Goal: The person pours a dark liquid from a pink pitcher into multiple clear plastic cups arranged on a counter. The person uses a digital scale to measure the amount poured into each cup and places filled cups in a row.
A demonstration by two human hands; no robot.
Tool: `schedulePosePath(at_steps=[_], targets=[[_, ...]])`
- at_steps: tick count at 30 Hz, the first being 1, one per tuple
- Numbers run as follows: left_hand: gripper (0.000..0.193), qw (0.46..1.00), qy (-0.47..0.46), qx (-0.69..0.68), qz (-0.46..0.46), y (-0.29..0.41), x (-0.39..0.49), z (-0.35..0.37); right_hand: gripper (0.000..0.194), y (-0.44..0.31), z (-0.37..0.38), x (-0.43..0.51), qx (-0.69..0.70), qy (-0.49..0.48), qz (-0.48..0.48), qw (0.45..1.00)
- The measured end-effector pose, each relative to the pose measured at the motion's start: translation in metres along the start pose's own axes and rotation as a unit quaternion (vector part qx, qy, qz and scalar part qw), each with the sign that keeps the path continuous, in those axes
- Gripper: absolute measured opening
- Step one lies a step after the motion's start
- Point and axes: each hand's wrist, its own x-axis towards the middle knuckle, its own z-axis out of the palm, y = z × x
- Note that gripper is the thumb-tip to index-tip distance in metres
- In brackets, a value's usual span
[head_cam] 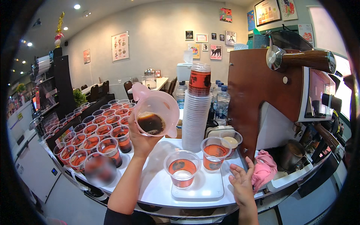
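My left hand holds up a pink plastic pitcher, tilted so that the dark brown liquid inside shows. Below and to its right, a clear plastic cup with a red printed band stands upright on a white digital scale. Behind it a second such cup stands at the scale's back edge. My right hand is beside the scale's right side, fingers apart and holding nothing. A pink cloth lies just to the right of that hand.
Many red-banded cups stand in rows on the left of the white counter. A tall stack of cups rises behind the scale, near water bottles. One cup holds pale contents. A brown espresso machine stands at right.
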Motion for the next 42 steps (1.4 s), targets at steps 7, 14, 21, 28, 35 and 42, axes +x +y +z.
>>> schedulePosePath(at_steps=[7,14,21,28,35,42], targets=[[0.114,0.996,-0.037,0.051,0.068,0.0,-0.003,-0.006,0.103,0.001,-0.001,0.001,0.011,0.004,-0.002,1.0],[0.114,0.993,-0.069,0.047,0.079,-0.001,-0.004,-0.009,0.103,0.002,-0.002,0.0,0.01,-0.002,-0.006,1.0],[0.112,0.994,-0.079,-0.011,0.073,-0.01,-0.007,-0.006,0.101,0.004,-0.003,0.002,0.0,-0.004,-0.02,1.0],[0.11,0.991,-0.082,-0.065,0.079,-0.016,-0.006,-0.004,0.101,0.003,-0.003,0.001,0.007,0.004,-0.012,1.0],[0.106,0.991,-0.084,-0.054,0.086,-0.016,-0.005,-0.004,0.101,0.001,-0.002,0.001,0.006,0.003,-0.003,1.0],[0.104,0.989,-0.091,-0.088,0.073,-0.022,-0.007,-0.004,0.102,0.002,-0.003,0.0,0.009,0.002,-0.007,1.0]])
